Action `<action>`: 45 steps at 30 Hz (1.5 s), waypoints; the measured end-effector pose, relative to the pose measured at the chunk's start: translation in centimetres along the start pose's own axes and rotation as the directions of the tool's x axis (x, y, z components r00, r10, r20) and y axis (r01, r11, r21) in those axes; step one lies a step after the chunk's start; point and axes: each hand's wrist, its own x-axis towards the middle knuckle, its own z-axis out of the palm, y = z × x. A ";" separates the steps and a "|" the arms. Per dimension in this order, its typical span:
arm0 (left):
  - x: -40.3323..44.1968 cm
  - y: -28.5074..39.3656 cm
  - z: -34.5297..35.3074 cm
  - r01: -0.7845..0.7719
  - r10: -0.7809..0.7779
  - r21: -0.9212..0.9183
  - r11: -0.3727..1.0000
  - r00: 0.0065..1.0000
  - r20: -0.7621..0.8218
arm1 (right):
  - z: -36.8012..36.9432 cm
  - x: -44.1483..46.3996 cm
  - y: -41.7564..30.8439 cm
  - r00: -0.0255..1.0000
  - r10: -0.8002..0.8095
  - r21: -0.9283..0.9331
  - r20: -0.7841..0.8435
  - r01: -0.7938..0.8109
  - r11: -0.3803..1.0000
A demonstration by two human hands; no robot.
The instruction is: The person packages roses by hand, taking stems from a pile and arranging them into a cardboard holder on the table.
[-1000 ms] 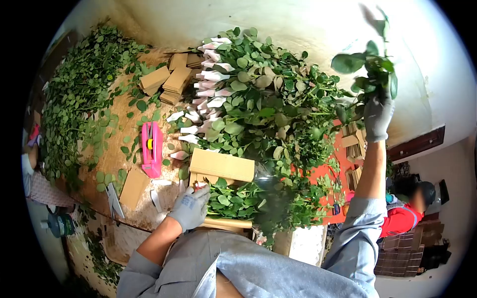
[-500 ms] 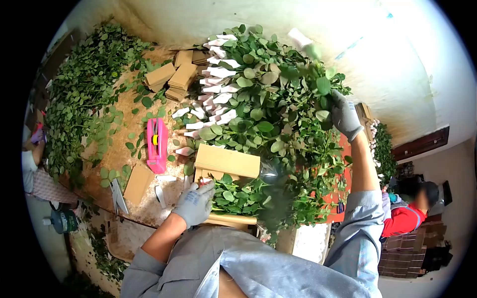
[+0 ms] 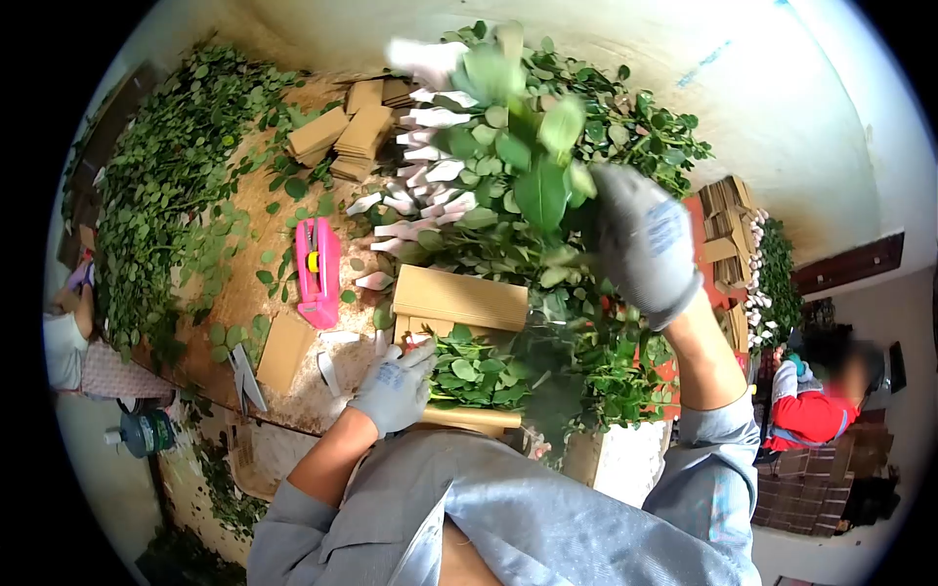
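Note:
My right hand (image 3: 645,244), in a grey glove, is closed around a leafy rose stem (image 3: 540,190) held up over the pile. A white-sleeved bud (image 3: 427,61) tops that stem; both are blurred. My left hand (image 3: 396,386), also gloved, lies with fingers stretched out against the bud end of a leafy bunch (image 3: 475,371). A little red shows by its fingertips. Cardboard (image 3: 461,297) stands behind this bunch, and a tan cardboard edge (image 3: 469,417) runs in front. Behind lie several stems with white-sleeved buds (image 3: 435,117), heads pointing left.
Left of the bunch are a pink tape dispenser (image 3: 318,273), a loose cardboard piece (image 3: 284,350) and a white-handled tool (image 3: 246,379). Cardboard stacks (image 3: 362,137) sit farther back. Loose foliage (image 3: 176,195) covers the left side. A person in red (image 3: 816,405) is at right, another person (image 3: 68,342) at left.
My right hand has swung left and nearer the camera, carrying the sleeved rose stem across the pile. My left hand stays at the bunch. The whole view has shifted slightly.

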 end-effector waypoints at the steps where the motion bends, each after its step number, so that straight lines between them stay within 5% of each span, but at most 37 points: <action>1: 0.1 0.1 -0.1 0.027 -0.027 -0.014 1.000 1.000 0.003 | -2.1 0.9 -1.0 0.996 -0.023 -0.059 -0.091 0.018 0.998; 3: 0.1 0.0 0.1 0.010 -0.010 -0.026 1.000 1.000 0.000 | -4.3 2.3 -3.1 0.970 -0.119 -0.111 -0.211 0.097 0.989; 6: 0.0 -0.2 0.2 0.016 -0.017 -0.033 0.999 1.000 -0.002 | -1.1 -0.4 -5.9 0.950 -0.213 -0.422 0.230 0.295 0.858; 8: -0.2 -0.5 1.1 0.112 -0.109 -0.122 0.986 0.993 0.036 | 4.8 -4.1 -3.6 0.822 -0.132 -0.282 0.553 0.335 0.899; 12: -0.4 -1.0 1.8 0.022 -0.021 0.020 1.000 0.999 -0.042 | 6.2 -6.7 4.3 0.778 0.278 -0.469 0.563 0.024 0.883; 15: -0.2 -0.5 0.7 0.033 -0.033 -0.023 0.999 0.999 0.014 | 4.1 -8.7 2.3 0.903 0.259 -0.413 0.343 -0.102 0.905; 18: -0.1 -0.4 0.7 0.067 -0.066 -0.074 0.995 0.997 0.026 | 3.6 -11.2 -2.5 0.932 0.076 -0.387 0.354 0.073 0.919; 26: -0.3 -0.7 0.9 0.025 -0.025 0.043 0.999 1.000 0.016 | 10.8 -16.5 -7.9 0.787 0.075 -0.143 0.612 0.018 0.990; 29: -0.2 -0.3 0.7 0.062 -0.065 0.041 0.997 0.995 0.077 | 14.3 -17.9 -7.0 0.641 0.128 -0.141 0.757 -0.031 0.990; 37: -0.2 -0.6 1.0 -0.009 0.009 0.020 1.000 1.000 -0.014 | 15.3 -17.5 -9.1 0.761 0.236 -0.375 0.605 0.011 0.927; 40: -0.2 -0.8 1.3 -0.007 0.007 0.010 1.000 1.000 -0.005 | 14.4 -15.8 -10.0 0.650 0.327 -0.435 0.686 0.006 0.900; 45: 0.0 -0.7 0.9 -0.004 0.003 0.058 0.998 1.000 0.017 | 16.8 -16.9 -8.6 0.681 0.389 -0.426 0.620 -0.124 0.896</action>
